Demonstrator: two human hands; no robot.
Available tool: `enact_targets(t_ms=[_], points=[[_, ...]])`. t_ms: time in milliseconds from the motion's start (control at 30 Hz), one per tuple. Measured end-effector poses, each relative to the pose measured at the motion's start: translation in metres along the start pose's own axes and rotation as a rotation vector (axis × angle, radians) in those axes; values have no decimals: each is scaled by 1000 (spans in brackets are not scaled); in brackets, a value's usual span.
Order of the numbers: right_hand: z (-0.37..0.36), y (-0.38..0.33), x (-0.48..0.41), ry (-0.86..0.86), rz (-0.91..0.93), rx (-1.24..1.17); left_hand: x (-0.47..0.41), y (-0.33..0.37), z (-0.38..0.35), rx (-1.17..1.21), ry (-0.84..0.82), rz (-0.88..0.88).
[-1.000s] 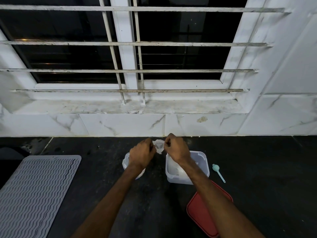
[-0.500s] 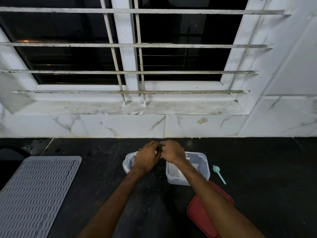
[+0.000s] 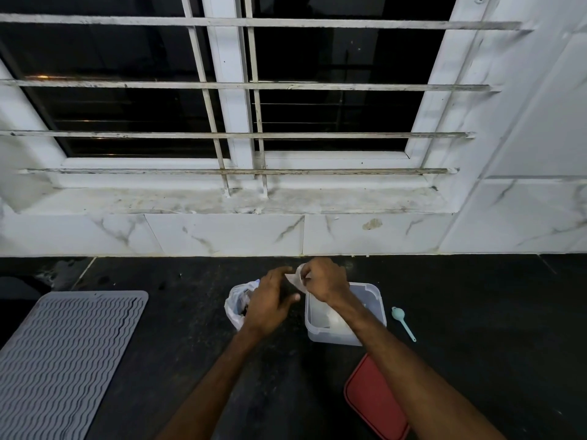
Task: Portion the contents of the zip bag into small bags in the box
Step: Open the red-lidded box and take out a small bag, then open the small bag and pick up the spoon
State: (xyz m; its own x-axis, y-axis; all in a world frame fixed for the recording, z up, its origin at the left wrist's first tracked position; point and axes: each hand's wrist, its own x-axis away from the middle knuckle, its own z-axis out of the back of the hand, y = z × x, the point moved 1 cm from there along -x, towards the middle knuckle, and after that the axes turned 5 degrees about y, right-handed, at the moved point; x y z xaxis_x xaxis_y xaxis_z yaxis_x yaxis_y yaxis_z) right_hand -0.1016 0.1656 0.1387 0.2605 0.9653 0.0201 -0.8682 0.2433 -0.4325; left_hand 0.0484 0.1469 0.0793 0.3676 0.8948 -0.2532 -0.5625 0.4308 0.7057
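A clear plastic box (image 3: 374, 296) stands on the dark counter, holding pale small bags. To its left stands the zip bag (image 3: 233, 304), open at the top, partly hidden behind my left hand (image 3: 270, 303). My right hand (image 3: 324, 281) pinches a small clear bag (image 3: 293, 277) just above the box's far left corner. My left hand hovers beside it with relaxed fingers, its fingertips near the small bag but holding nothing.
A light-blue spoon (image 3: 402, 322) lies right of the box. The red lid (image 3: 374, 401) lies near the counter's front, under my right forearm. A grey ribbed mat (image 3: 60, 357) covers the left. A tiled wall and barred window rise behind.
Both hands held the small bag together over the gap between bag and box. Now my left hand has let go and opened, and my right hand alone keeps the small bag.
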Motion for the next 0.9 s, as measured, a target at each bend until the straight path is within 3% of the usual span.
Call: enact_targets(t_ms=[100, 333, 533, 633, 733, 900], points=[[3, -8, 2, -12, 15, 76, -1, -3, -6, -91, -90, 23], [12, -32, 3, -148, 119, 426, -10, 16, -5, -192, -58, 28], [14, -33, 2, -183, 145, 93, -6, 16, -7, 14, 66, 140], [17, -36, 4, -119, 106, 205, -4, 18, -7, 86, 71, 188], [13, -43, 5, -178, 101, 338, -2, 19, -8, 92, 78, 189], [13, -52, 7, -245, 194, 257, -2, 17, -12, 57, 65, 229]])
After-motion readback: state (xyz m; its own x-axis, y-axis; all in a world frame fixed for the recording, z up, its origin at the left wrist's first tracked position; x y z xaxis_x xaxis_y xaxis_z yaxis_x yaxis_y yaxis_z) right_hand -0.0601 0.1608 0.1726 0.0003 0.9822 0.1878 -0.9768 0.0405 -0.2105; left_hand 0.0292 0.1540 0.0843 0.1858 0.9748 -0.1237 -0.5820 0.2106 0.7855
